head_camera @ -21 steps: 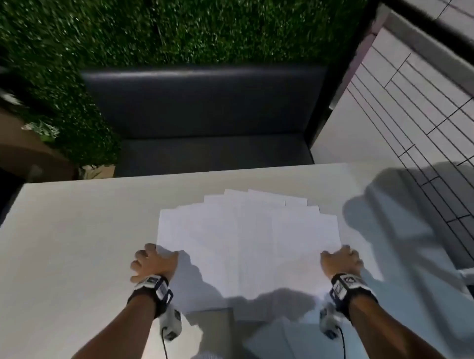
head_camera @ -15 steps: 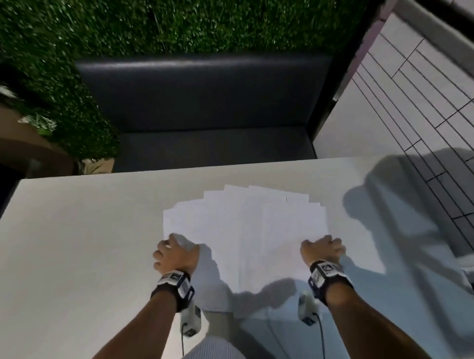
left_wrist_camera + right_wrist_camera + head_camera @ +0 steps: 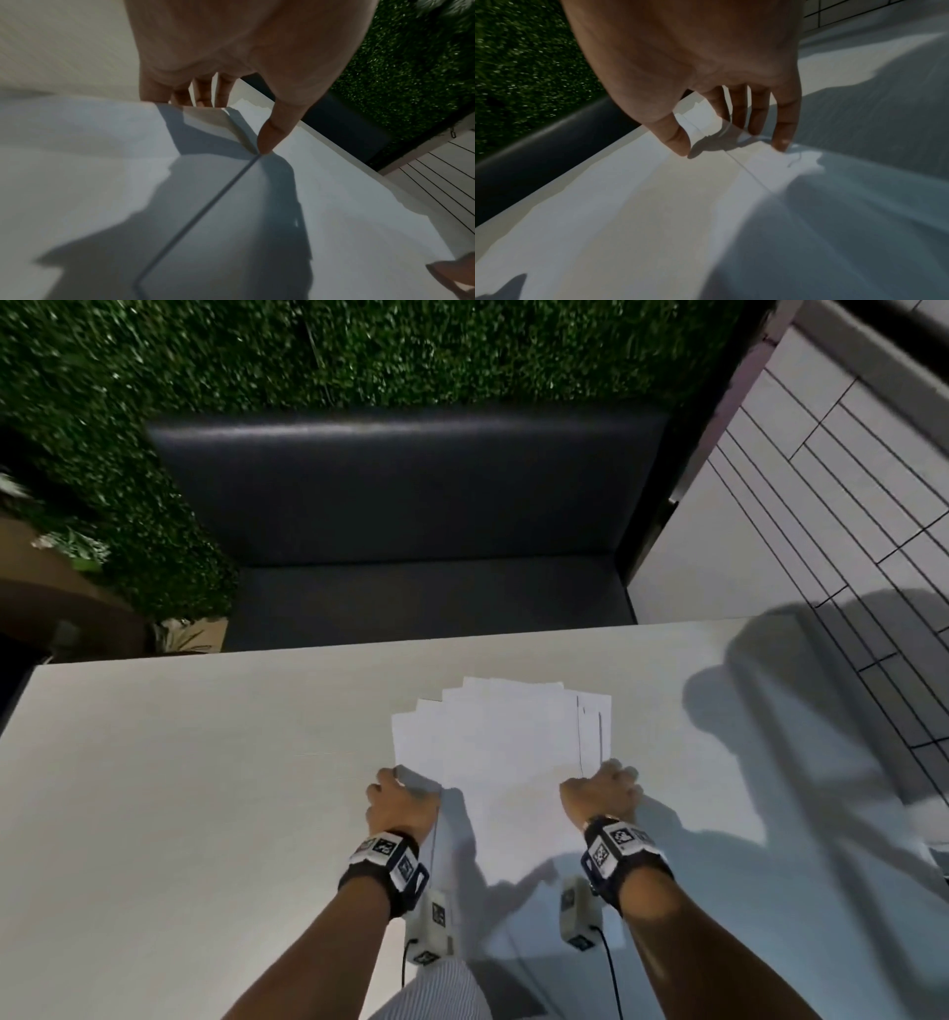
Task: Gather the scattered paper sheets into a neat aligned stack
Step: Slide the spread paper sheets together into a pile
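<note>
left hand (image 3: 398, 806): thumb opposes curled fingers, pinching | right hand (image 3: 601, 796): fingers spread, tips down
</note>
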`<state>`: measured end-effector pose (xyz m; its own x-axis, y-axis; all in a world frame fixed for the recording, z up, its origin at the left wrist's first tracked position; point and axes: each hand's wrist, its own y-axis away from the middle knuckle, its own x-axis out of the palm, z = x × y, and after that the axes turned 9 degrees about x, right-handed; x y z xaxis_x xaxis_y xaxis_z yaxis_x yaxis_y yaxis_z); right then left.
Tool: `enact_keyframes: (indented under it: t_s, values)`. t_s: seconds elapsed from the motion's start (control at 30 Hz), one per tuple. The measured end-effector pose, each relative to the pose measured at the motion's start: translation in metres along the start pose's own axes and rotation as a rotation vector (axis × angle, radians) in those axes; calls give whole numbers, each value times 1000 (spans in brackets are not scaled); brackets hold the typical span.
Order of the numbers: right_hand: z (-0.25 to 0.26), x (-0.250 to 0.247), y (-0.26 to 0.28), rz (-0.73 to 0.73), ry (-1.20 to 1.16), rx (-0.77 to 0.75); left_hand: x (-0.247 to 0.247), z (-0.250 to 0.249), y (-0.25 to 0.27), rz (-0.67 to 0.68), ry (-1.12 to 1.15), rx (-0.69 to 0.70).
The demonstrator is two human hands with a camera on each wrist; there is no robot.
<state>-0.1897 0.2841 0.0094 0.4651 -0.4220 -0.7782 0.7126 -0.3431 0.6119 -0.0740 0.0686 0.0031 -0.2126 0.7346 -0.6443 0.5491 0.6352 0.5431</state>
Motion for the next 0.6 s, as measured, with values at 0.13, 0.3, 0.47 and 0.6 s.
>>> enact_keyframes:
  t_s: [0.13, 0.3, 0.47, 0.6]
  values:
    - [-7, -9, -5, -36, -64, 3, -11, 7, -1, -55, -79, 5]
    - [1, 1, 4, 10, -8, -80, -2, -7, 8, -17, 54, 7]
    - [9, 1, 10, 82, -67, -77, -4, -13, 6, -31, 320, -150]
    - [9, -1, 13, 93, 3, -79, -5, -13, 1, 60, 274, -95]
